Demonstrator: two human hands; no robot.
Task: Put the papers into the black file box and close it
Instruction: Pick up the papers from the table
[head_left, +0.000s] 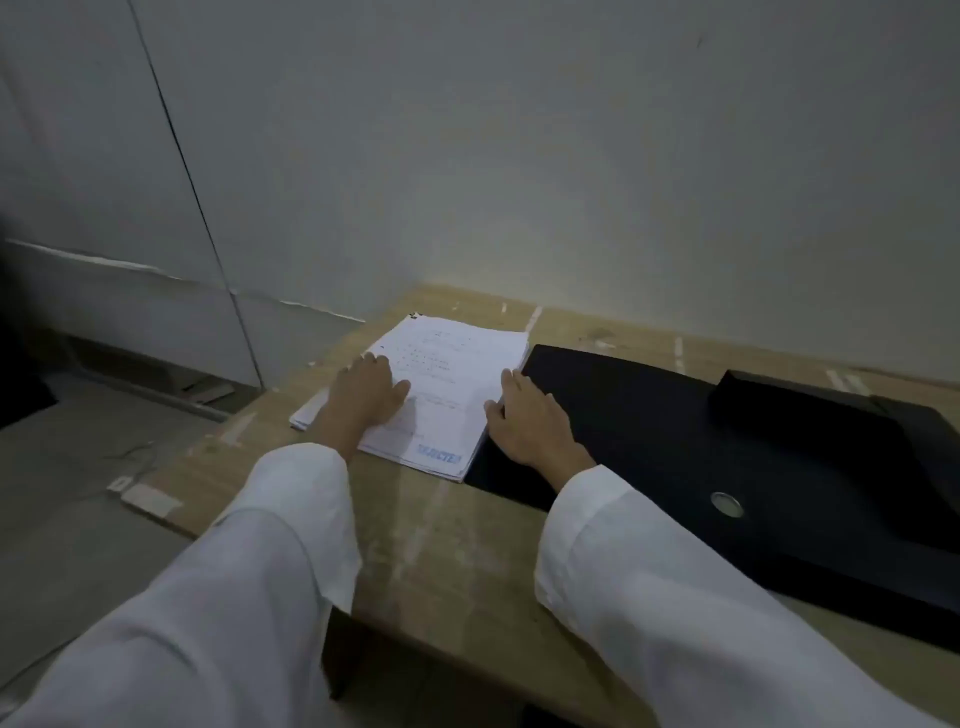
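A stack of white printed papers (449, 382) lies on the wooden table (441, 551), just left of the black file box (665, 447). The box lies flat with a round metal finger ring (726, 504) on its upper face and a raised black part (779, 410) at its far right; I cannot tell whether it is open or closed. My left hand (363, 397) rests flat on the left half of the stack, fingers spread. My right hand (530, 421) sits over the box's left end, fingers and thumb pinching the stack's right edge. Both arms wear white sleeves.
The table stands against a pale wall (571, 182), and its left edge drops off to a grey floor (78, 493). A small flat piece of board (150, 500) lies on the floor near that edge. Bare tabletop lies between my forearms.
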